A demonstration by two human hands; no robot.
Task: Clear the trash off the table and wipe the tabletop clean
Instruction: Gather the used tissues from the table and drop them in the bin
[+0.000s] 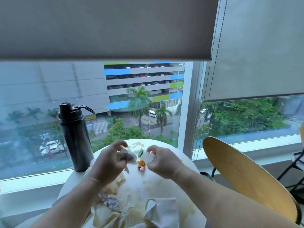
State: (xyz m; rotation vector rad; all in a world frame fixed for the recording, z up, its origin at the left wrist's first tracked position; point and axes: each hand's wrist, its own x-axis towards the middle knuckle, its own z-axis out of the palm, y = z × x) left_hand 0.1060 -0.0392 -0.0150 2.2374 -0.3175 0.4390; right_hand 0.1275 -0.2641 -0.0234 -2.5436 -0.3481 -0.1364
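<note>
Right grip (162, 162) round white green-capped bottle (148, 158) — left grip (108, 163) round grey wad (128, 156)

White table (156, 183) w/ tan-brown stain patches. All-black water bottle (74, 137), lid incl. White small bottle (148, 157), green cap, label w/ a bit of red. Orange-red wrapper (141, 165) w/ silvery bits. Grey-purple crumpled tissue (127, 156); tissue wad (111, 200) approx. same grey-purple. Off-white cloth (164, 211), plain, no print. Yellow-brown wood-tone chair (243, 175), black frame. Plain grey blinds (105, 27). Grey bldg (141, 83) outside w/ blue & green panels.
</note>
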